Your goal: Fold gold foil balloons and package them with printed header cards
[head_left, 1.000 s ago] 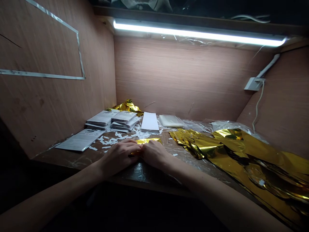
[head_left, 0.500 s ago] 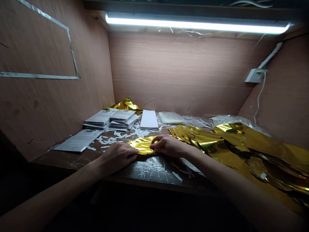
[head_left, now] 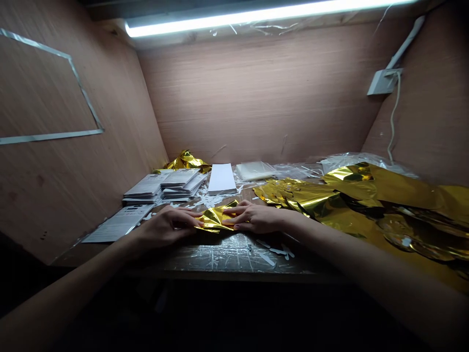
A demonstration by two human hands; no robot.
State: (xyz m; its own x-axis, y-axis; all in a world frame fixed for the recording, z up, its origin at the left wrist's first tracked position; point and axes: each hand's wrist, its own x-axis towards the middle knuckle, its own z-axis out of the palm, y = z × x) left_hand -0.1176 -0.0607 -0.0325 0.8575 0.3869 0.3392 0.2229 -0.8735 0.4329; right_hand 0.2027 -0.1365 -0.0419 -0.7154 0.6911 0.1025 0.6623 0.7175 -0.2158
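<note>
A small folded piece of gold foil [head_left: 216,218] lies on the worn desk [head_left: 227,254] in front of me. My left hand [head_left: 166,227] presses its left end with fingers pinched on the edge. My right hand [head_left: 254,218] lies on its right end, fingers stretched out and pressing the foil down. Both hands touch the foil, one on each side.
A large heap of gold foil sheets [head_left: 366,205] covers the right side. Stacks of white leaflets [head_left: 164,183] and a single leaflet [head_left: 119,222] lie left, a white card stack [head_left: 222,178] and clear bags [head_left: 254,171] behind. Crumpled foil [head_left: 186,160] sits in the back corner. White paper scraps litter the desk.
My hands have drawn apart along the gold foil piece, which now shows between them. The view has tilted downward, so the lamp sits higher in the frame.
</note>
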